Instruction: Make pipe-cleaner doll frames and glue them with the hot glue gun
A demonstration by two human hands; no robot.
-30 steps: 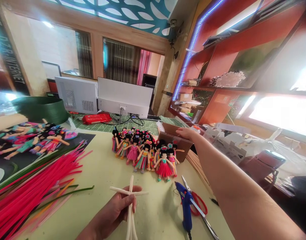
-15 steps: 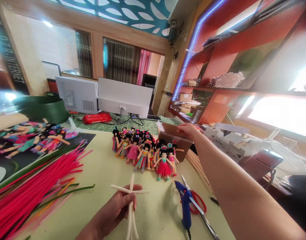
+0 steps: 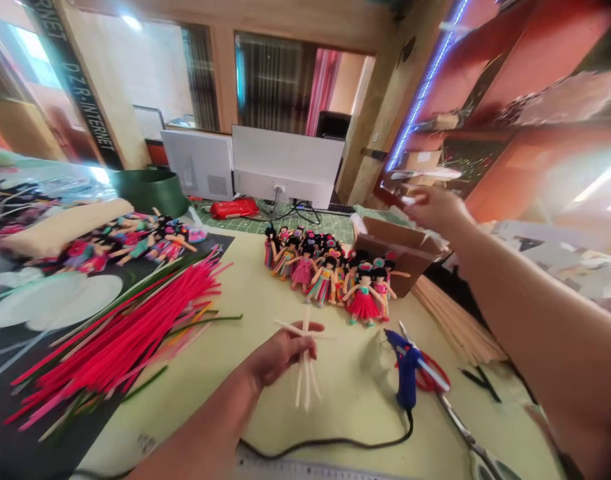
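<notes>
My left hand (image 3: 288,353) is closed around a cross-shaped figure of cream pipe cleaners (image 3: 306,383), whose ends hang below and stick out above the fingers. Raised above the cardboard box (image 3: 400,240), my right hand (image 3: 438,208) has its fingers pinched together. A small pale thing seems to show at its fingertips, too blurred to name. Between the hands, several finished dolls (image 3: 330,273) with black hair and bright dresses stand in a group beside the box. A blue glue gun (image 3: 406,373) lies below them, next to scissors with red handles (image 3: 430,380).
Red and green pipe cleaners (image 3: 140,320) lie in a heap at the left, with more dolls (image 3: 135,243) behind. Pale tan strips (image 3: 458,320) lie right of the box. A black cord (image 3: 330,441) crosses the front by a ruler (image 3: 305,470). A monitor (image 3: 288,160) stands behind.
My right hand has lifted off the cardboard box's rim and now hangs above it. My left hand still holds the cream pipe cleaners. The view has turned left and tipped down.
</notes>
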